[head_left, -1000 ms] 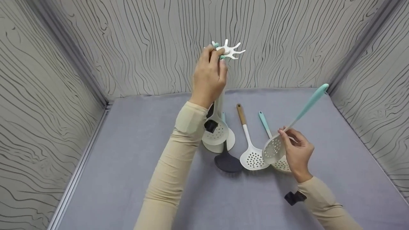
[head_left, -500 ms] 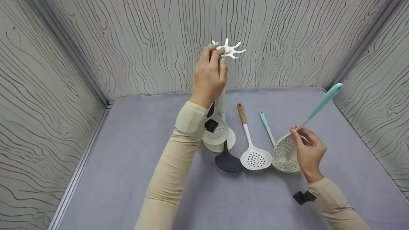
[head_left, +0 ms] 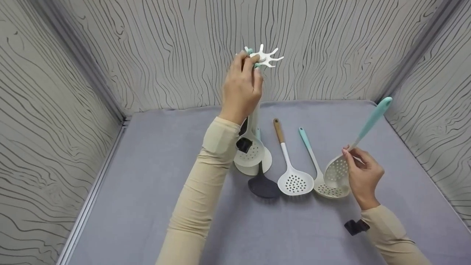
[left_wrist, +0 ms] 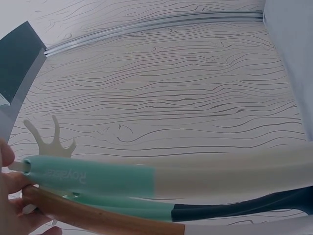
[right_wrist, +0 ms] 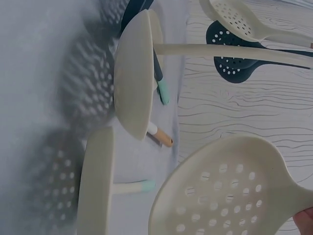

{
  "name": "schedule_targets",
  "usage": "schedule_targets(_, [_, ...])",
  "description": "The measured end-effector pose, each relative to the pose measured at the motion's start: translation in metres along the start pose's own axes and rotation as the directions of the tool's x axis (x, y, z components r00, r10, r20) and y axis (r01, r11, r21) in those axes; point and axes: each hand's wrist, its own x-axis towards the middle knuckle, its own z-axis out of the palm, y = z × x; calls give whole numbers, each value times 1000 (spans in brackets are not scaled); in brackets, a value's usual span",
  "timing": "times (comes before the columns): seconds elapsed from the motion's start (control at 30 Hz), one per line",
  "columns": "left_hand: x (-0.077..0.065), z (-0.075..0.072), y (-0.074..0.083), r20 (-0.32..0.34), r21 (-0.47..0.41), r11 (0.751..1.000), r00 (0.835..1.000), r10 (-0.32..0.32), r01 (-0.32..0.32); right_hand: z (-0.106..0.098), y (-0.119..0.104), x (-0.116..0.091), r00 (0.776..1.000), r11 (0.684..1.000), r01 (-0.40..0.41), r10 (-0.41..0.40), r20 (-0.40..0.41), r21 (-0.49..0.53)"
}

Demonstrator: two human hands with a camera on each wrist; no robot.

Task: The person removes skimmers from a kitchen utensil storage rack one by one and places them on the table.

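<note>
My right hand (head_left: 364,175) pinches a skimmer (head_left: 373,119) at its neck, teal handle slanting up to the right. Its cream perforated bowl (right_wrist: 220,186) fills the lower right of the right wrist view. My left hand (head_left: 243,81) grips the top of a utensil stand, whose white branching hooks (head_left: 266,57) spread past the fingers. Teal handles (left_wrist: 93,176) and a brown handle (left_wrist: 73,208) hang beside those fingers in the left wrist view. Below the left wrist hangs a cream skimmer (head_left: 249,157), partly hidden by the sleeve and a black wrist camera.
A dark skimmer (head_left: 263,187), a white skimmer with a wooden handle (head_left: 295,183) and a cream skimmer with a teal handle (head_left: 331,191) lie on the grey cloth (head_left: 154,165). The stand's round base (head_left: 268,158) shows behind the hanging skimmer. Patterned panels (head_left: 176,44) enclose the table.
My right hand has moved to the right with its skimmer, uncovering more of the teal-handled skimmer on the cloth. My left hand stays in place on the stand.
</note>
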Motion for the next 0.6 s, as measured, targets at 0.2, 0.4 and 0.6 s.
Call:
schedule_targets(0.2, [0,1,1,5,-14,1000,1000,1,-1,-6,11,5,999,998,31,-32,-21,-47])
schedule_targets(0.4, [0,2,0,-7,-10,1000,1000,7,-8,-12,20,10,995,989,90,-94,-33,-118])
schedule_targets(0.6, [0,1,-1,-11,-9,1000,1000,13,-13,-17,30,13,995,982,89,-95,-30,-166])
